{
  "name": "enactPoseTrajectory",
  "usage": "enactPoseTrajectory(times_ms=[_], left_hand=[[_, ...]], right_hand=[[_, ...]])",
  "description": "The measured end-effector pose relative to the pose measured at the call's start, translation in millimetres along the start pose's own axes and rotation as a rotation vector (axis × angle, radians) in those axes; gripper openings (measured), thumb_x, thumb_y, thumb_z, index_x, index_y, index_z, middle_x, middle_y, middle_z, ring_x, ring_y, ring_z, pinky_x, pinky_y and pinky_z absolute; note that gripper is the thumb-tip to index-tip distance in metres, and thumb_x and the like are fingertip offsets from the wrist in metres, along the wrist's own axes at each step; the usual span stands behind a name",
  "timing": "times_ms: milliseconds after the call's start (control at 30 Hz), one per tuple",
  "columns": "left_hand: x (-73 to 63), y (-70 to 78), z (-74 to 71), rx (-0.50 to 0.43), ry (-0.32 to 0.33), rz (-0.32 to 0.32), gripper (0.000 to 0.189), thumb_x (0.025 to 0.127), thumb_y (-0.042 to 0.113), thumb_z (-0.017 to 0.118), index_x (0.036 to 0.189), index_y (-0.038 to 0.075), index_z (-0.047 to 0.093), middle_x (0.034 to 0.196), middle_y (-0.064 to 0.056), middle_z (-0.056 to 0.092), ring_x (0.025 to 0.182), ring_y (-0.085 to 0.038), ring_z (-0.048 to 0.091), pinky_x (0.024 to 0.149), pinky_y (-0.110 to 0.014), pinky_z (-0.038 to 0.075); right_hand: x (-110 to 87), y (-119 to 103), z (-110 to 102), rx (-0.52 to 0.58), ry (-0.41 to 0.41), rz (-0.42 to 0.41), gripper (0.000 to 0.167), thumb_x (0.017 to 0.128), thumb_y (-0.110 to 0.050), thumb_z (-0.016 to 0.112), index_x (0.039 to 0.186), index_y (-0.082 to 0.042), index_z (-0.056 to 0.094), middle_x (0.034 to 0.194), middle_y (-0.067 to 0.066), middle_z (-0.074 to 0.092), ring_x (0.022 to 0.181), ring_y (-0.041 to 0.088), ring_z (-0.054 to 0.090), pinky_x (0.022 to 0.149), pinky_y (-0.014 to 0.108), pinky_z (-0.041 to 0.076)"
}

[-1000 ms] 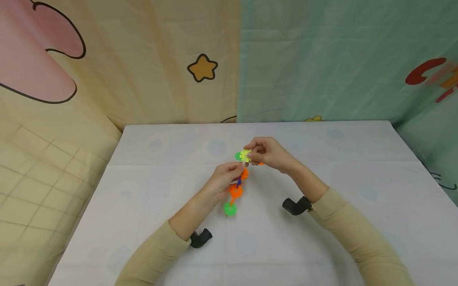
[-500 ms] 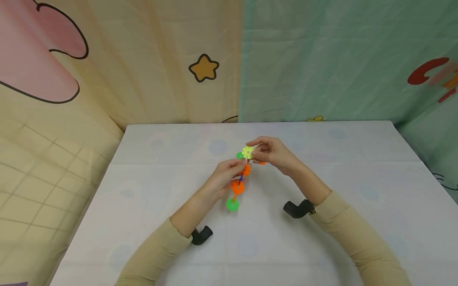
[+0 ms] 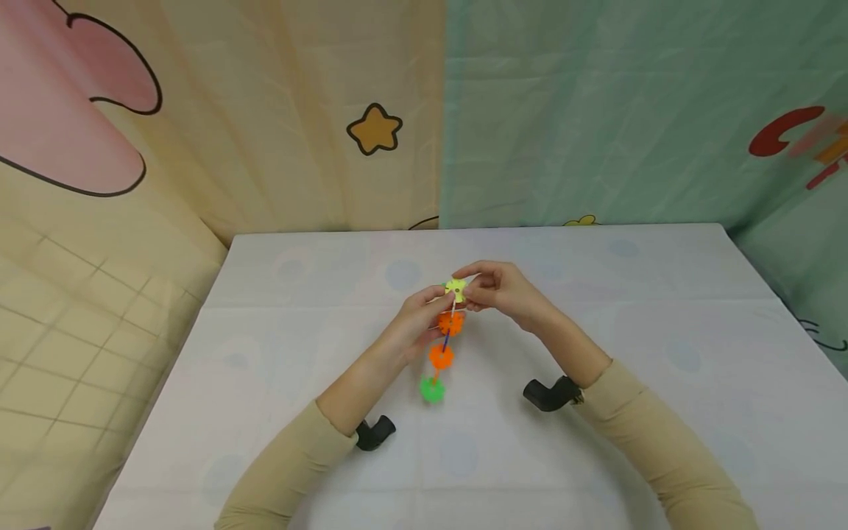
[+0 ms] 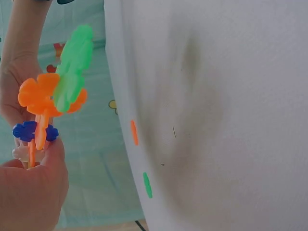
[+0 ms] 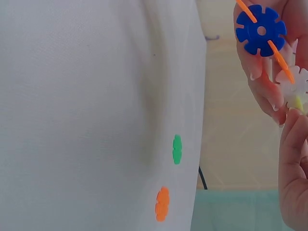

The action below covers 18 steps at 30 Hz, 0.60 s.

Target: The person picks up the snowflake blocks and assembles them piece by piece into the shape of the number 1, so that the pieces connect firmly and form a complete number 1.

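A chain of notched snowflake discs hangs between the hands in the head view. From the top run a yellow disc, a whitish disc, an orange disc, an edge-on blue disc, another orange disc and a green disc. My left hand pinches the chain near the whitish disc. With thumb and fingers, my right hand holds the yellow disc against the whitish one. The blue disc shows face-on in the right wrist view. Fingers partly cover the joint.
On the white-covered table lie a loose green disc and a loose orange disc, mostly hidden behind the hands in the head view. Black curved mounts stick out at both wrists. Patterned curtains stand behind.
Both hands have dipped slightly from half a second ago, and the right hand has come nearer the left. The chain has turned, so its upper orange disc shows more fully.
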<state>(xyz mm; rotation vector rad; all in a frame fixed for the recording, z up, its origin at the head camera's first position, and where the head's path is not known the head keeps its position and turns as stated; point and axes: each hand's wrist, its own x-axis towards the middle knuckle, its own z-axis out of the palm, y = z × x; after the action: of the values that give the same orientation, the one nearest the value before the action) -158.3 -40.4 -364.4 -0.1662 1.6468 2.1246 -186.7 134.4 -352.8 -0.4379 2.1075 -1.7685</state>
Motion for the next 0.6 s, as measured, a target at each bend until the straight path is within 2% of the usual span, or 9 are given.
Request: enactPoseTrajectory(times_ms=[167,333,400,500,600], left_hand=[[0.8,-2.0,-2.4,-0.013,-0.021,0.009,0.02,0.099,0.014,0.047,0.113,0.001,0.055,0.102,-0.009,0.061,0.092,-0.022,0.064,0.067,-0.023,0.051],[1.7,-1.2,-6.1,-0.018,0.005,0.02,0.021,0.099,0.014,0.046,0.114,0.001,0.054,0.103,-0.012,0.062,0.106,-0.034,0.059,0.072,-0.026,0.052],[1.2,-0.1,-7.6,-0.018,0.027,0.022,0.02,0.099,0.014,0.047,0.113,0.001,0.055,0.103,-0.012,0.062,0.113,-0.037,0.055,0.074,-0.028,0.053],[0.6,0.8,-10.7,-0.018,0.053,0.02,0.019,0.099,0.014,0.047,0.112,0.002,0.055,0.105,-0.012,0.062,0.111,-0.034,0.057,0.074,-0.028,0.053],[0.8,0.2,-14.3,-0.015,0.07,0.012,0.019,0.098,0.014,0.048,0.113,0.003,0.055,0.109,-0.014,0.062,0.107,-0.03,0.06,0.074,-0.027,0.053]], right_hand=[[1.0,2.1,0.6,-0.006,-0.006,-0.008,0.03,0.091,0.0,0.056,0.121,0.005,0.056,0.084,0.01,0.067,0.071,0.015,0.063,0.078,0.041,0.054],[4.6,2.7,-7.9,-0.005,0.008,0.006,0.032,0.091,-0.006,0.058,0.121,0.006,0.055,0.087,0.012,0.067,0.073,0.018,0.063,0.078,0.04,0.053],[6.9,5.6,-15.4,-0.047,0.022,0.028,0.033,0.091,-0.008,0.059,0.12,0.006,0.055,0.089,0.016,0.066,0.075,0.022,0.062,0.078,0.038,0.054],[10.8,15.5,-28.9,-0.142,0.029,0.087,0.032,0.091,-0.009,0.058,0.119,0.005,0.055,0.095,0.021,0.063,0.081,0.031,0.059,0.075,0.034,0.053],[14.7,27.3,-39.3,-0.227,0.029,0.177,0.033,0.089,-0.007,0.059,0.119,0.005,0.055,0.097,0.019,0.061,0.083,0.032,0.056,0.074,0.033,0.051]])
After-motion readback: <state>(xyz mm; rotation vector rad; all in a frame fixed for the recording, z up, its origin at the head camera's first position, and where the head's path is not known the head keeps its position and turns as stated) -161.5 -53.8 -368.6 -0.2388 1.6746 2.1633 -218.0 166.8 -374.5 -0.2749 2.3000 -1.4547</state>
